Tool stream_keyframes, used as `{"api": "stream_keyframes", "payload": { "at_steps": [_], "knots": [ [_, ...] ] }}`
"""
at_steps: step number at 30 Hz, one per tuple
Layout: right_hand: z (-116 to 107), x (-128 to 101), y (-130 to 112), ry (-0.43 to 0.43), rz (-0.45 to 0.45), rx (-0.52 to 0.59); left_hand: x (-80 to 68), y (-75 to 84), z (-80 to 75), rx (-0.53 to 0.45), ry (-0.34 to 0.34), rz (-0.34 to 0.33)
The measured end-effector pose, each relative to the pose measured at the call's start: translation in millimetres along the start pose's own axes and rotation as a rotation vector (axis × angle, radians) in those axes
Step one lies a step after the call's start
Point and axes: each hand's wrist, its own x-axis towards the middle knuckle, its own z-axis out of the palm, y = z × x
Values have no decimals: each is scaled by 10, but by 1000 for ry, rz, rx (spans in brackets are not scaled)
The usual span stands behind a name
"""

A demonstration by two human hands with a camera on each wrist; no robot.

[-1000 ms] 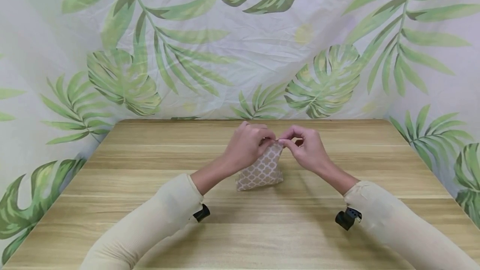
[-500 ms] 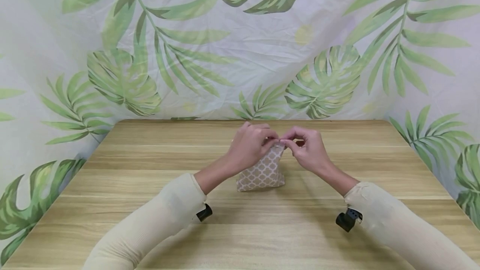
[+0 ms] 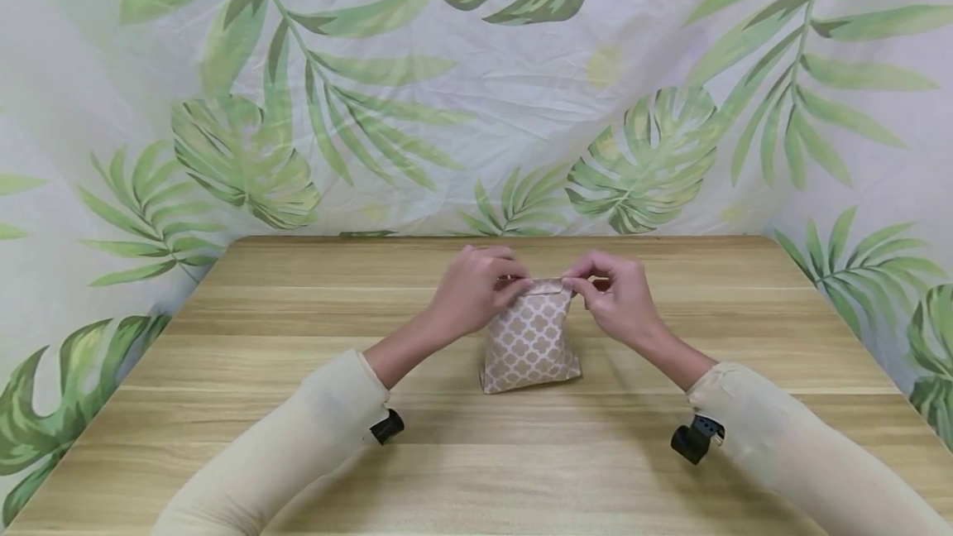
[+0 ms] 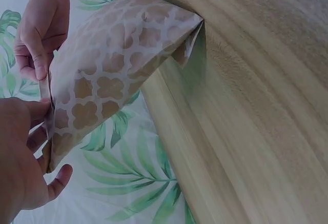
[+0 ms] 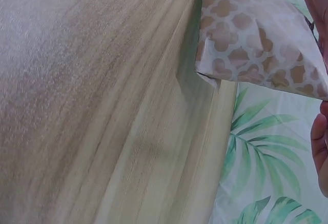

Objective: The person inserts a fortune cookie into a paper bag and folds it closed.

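Observation:
A small brown paper bag (image 3: 532, 342) with a white lattice pattern stands on the wooden table, its top edge folded over into a narrow strip. My left hand (image 3: 476, 288) pinches the left end of that fold between thumb and fingers. At the opposite corner, my right hand (image 3: 614, 292) pinches the fold's right end. In the left wrist view the bag (image 4: 107, 65) looks bulged, its mouth pressed flat between both hands. The right wrist view shows the bag's lower corner (image 5: 210, 70) at the tabletop, with the right hand (image 5: 320, 147) only partly in frame. The bag's contents are hidden.
The wooden table (image 3: 298, 412) spreads around the bag. Behind its back edge hangs a white cloth (image 3: 506, 89) printed with green leaves. A black wrist camera (image 3: 692, 439) hangs below the right sleeve, another black camera (image 3: 387, 427) below the left.
My left hand has slid left along the bag's top, so the hands are farther apart and more of the folded strip shows. The bag has shifted slightly right and nearer.

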Motion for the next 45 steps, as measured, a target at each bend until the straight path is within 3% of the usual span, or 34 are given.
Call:
{"api": "stream_keyframes", "payload": {
  "at_steps": [9, 23, 28, 34, 38, 45],
  "knots": [
    [-101, -22, 38, 43, 22, 5, -169, -181, -114, -39, -1, -28],
    [-118, -37, 36, 14, 66, 32, -213, -250, -161, -44, -57, -71],
    [-87, -27, 19, -4, 79, 51, -118, -182, -124, -22, -75, -80],
    [-24, -10, 7, -22, 94, 75, 111, 73, 6, -25, -108, -14],
    [-6, -1, 7, -36, 78, 67, 227, 195, 102, -47, -132, -12],
    [-22, -9, 21, -31, 73, 60, 265, 221, 174, -57, -112, 6]
  ]
}}
